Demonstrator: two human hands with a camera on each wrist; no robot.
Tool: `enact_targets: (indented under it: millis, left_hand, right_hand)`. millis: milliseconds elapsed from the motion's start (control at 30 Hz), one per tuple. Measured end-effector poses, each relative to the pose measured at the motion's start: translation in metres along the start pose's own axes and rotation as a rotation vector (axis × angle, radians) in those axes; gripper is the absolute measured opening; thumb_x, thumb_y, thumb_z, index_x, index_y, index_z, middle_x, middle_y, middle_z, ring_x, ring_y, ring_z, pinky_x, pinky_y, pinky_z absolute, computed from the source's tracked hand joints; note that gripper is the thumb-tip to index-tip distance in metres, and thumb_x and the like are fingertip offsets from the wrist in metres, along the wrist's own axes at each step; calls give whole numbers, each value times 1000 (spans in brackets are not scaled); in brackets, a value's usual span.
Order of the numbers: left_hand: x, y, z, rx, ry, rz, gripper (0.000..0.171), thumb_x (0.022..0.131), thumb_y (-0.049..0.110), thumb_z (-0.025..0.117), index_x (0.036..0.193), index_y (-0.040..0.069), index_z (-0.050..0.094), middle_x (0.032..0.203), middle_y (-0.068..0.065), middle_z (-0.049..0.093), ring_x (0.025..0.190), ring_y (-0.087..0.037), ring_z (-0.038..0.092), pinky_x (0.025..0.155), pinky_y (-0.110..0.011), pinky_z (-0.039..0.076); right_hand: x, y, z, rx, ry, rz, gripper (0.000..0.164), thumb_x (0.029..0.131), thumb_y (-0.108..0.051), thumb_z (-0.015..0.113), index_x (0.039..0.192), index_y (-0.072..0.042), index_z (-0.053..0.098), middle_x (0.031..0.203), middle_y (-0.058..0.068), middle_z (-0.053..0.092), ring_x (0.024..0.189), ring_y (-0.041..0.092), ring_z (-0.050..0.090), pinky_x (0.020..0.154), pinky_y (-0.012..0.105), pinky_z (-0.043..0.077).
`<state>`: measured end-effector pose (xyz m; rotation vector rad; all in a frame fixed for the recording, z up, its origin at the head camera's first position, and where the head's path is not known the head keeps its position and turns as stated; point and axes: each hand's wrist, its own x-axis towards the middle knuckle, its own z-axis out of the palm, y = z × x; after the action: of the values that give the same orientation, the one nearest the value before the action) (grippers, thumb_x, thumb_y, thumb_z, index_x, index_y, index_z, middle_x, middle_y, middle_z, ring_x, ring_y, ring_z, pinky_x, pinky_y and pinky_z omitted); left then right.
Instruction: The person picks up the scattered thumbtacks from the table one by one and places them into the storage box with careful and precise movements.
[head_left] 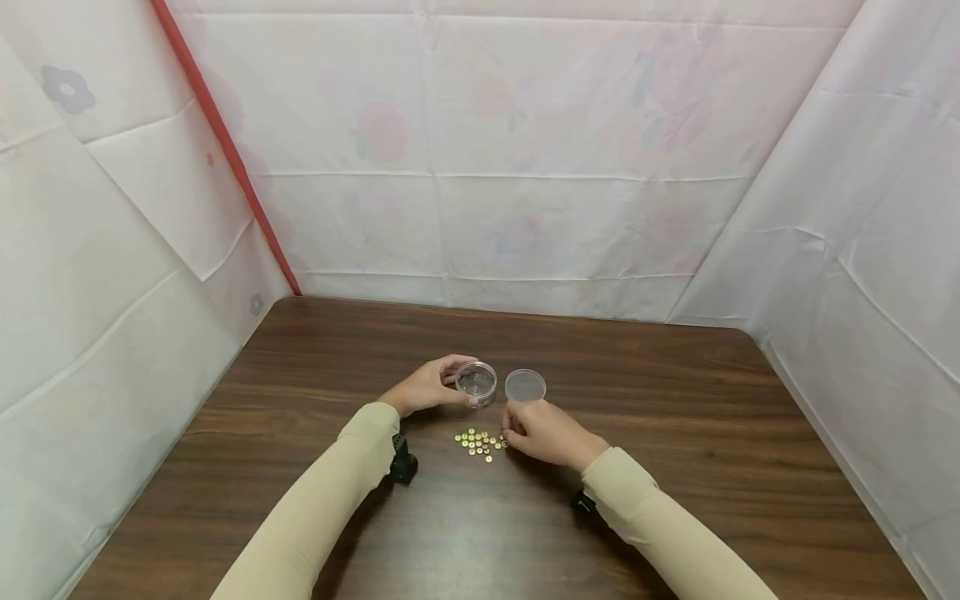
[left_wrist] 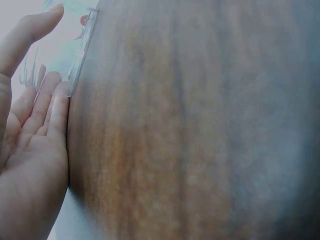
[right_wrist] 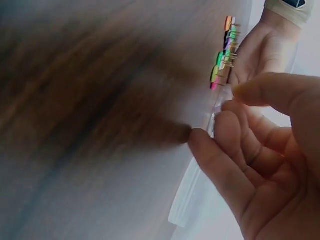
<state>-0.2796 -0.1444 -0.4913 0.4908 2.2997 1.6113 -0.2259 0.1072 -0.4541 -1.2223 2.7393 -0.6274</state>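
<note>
Reading the clock from the head camera, I have the desk's far edge at 12, its rounded corners near 11 and 2, with pale, creased cloth walls beyond. Broad stretches of wood give me room towards 3 and 9; the tight spot is the middle, where the hands work close together.

The left hand reaches in from 7, thumb and fingers spread around the clear, round container, holding its side. The right hand comes from 5, fingers curled, thumb near the fingertips; I cannot tell whether it pinches anything.

The small thumbtacks lie loosely clustered at the container's 6 o'clock, just beside the right fingertips. My right wrist camera shows metal points and pink, green and orange heads. The translucent disc lid sits at the container's 3. The desk is dark, streaky wood grain.
</note>
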Motion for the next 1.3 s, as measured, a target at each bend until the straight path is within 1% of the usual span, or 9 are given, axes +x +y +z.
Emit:
enact_targets:
  millis: [133, 233, 367, 467, 667, 833, 967, 1200, 1300]
  left_hand:
    - [0, 0, 0, -14, -4, -5, 73, 70, 24, 83, 133, 23, 48, 137, 0, 47, 127, -14, 37, 112, -43, 31]
    - [-1, 4, -1, -19, -17, -11, 74, 71, 22, 82, 136, 20, 46, 139, -3, 46, 128, -18, 36, 112, -44, 30]
    - [-8, 18, -2, -7, -49, 3, 74, 74, 18, 80, 138, 13, 43, 140, -8, 44, 129, -22, 35, 111, -44, 31]
    - [-13, 27, -2, -1, -57, 6, 73, 75, 17, 79, 138, 12, 43, 140, -10, 44, 129, -24, 35, 111, -44, 32]
    - [-15, 29, -2, -10, -28, -10, 72, 73, 18, 80, 136, 15, 46, 139, -7, 46, 128, -20, 37, 111, -43, 33]
    - [-14, 28, -2, -16, -34, -8, 72, 73, 19, 81, 136, 15, 46, 139, -8, 46, 128, -21, 37, 111, -43, 32]
    - [-15, 30, -2, -12, -45, -9, 73, 73, 18, 80, 137, 12, 45, 140, -10, 45, 128, -21, 36, 111, -43, 32]
    - [-1, 2, 0, 2, 4, -3, 73, 68, 28, 84, 132, 24, 49, 135, 1, 49, 125, -13, 40, 110, -41, 34]
    - [-1, 3, 0, 1, 4, -1, 73, 68, 27, 84, 132, 24, 49, 135, 1, 49, 124, -13, 40, 110, -41, 34]
  right_hand:
    - [-3, -2, 0, -4, -42, -24, 5, 84, -14, 64, 83, -17, 60, 64, -11, 52, 56, 1, 46, 49, 18, 44]
    - [-3, -4, 0, -20, -59, -45, 6, 82, -16, 67, 84, -17, 61, 66, -10, 54, 57, 0, 48, 50, 18, 45]
    - [-4, -5, 1, -48, -63, -46, 9, 81, -14, 69, 85, -16, 61, 68, -8, 56, 59, 0, 49, 51, 18, 46]
    - [-3, -5, 1, -51, -60, -44, 11, 79, -12, 70, 84, -16, 61, 68, -7, 57, 59, 1, 48, 51, 18, 47]
    - [-2, -8, 1, -98, -54, -60, 8, 78, -12, 69, 81, -14, 62, 67, -9, 54, 57, 1, 46, 49, 19, 45]
    - [-2, -7, 1, -100, -49, -46, 9, 78, -11, 69, 77, -15, 62, 63, -10, 51, 54, 1, 44, 48, 17, 42]
    - [-1, -5, 2, -92, -47, -51, 10, 80, -13, 67, 75, -17, 59, 62, -11, 49, 53, 0, 44, 47, 17, 41]
    - [-2, -1, 0, -31, -61, -34, 12, 84, -15, 62, 74, -19, 57, 63, -11, 51, 54, 0, 45, 48, 16, 43]
    - [-2, 1, -3, 14, -63, -33, 11, 85, -15, 61, 76, -19, 57, 64, -10, 52, 55, 0, 46, 49, 17, 44]
